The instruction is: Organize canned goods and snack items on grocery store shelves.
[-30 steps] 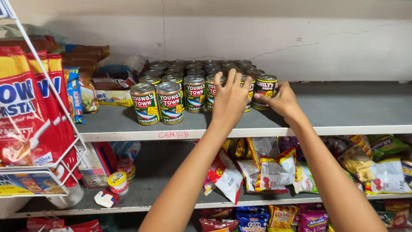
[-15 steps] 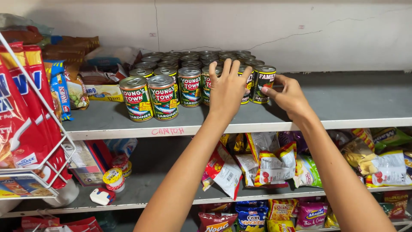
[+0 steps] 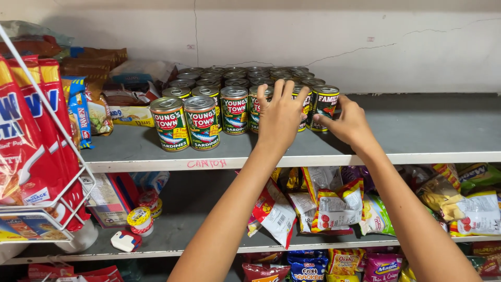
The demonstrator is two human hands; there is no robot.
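Shelving of grey-painted board, upper shelf (image 3: pixel 428 130) against a pale plastered wall (image 3: pixel 365 36) with a hairline crack running across it. Front edge of this shelf is a white strip, with red handwriting on it left of centre.

Cluster of cans (image 3: pixel 235 86) stands upright on the shelf, several rows deep, front row staggered. Two frontmost cans sit side by side, touching, closest to the edge. Rightmost can (image 3: pixel 324 107) stands at the cluster's right end.

Left hand (image 3: pixel 280 117): fingers spread and straight, palm laid flat against the front-row cans; not closed round any one of them. Right hand (image 3: pixel 349 122): fingers at the right side of the rightmost can, touching it (whether they grip it, cannot tell).

Open room: shelf right of the rightmost can is bare to the frame edge. Left of the cluster, stacked packets (image 3: pixel 104 94) crowd the back. White wire rack (image 3: pixel 57 172) with red bags (image 3: pixel 31 141) intrudes at far left.

Lower shelf (image 3: pixel 198 230): snack bags (image 3: pixel 334 209) under both forearms, a small jar (image 3: pixel 140 219) to the left.
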